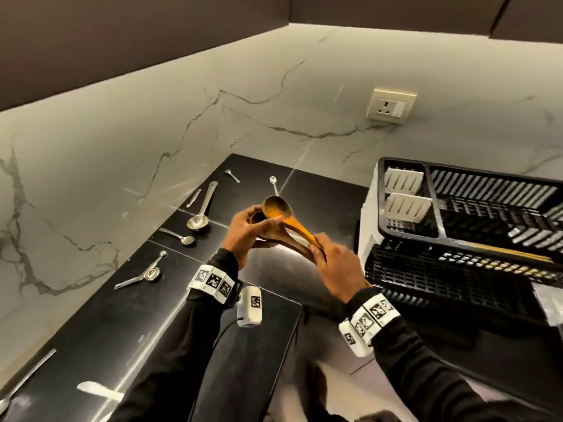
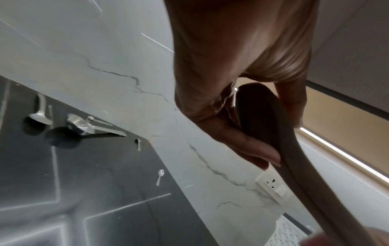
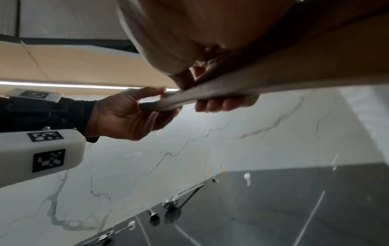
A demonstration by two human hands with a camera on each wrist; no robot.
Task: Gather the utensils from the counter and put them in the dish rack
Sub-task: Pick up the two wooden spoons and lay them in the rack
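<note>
Two wooden spoons [image 1: 278,212] are held above the black counter [image 1: 170,324] between both hands. My left hand [image 1: 243,231] grips their bowl ends, thumb and fingers curled around the dark bowl [image 2: 258,116]. My right hand [image 1: 332,266] grips the handles [image 3: 221,93] near their ends. The black dish rack [image 1: 457,239] stands at the right, just beyond my right hand. Several steel utensils lie on the counter at the left: a ladle [image 1: 201,213], a spoon [image 1: 179,236], a small spoon [image 1: 273,184] and crossed measuring spoons [image 1: 146,272].
A marble backsplash [image 1: 152,132] runs behind the counter, with a wall socket [image 1: 391,106] above the rack. More cutlery lies at the counter's near left corner [image 1: 27,385]. White slotted holders [image 1: 405,193] sit in the rack's left compartment.
</note>
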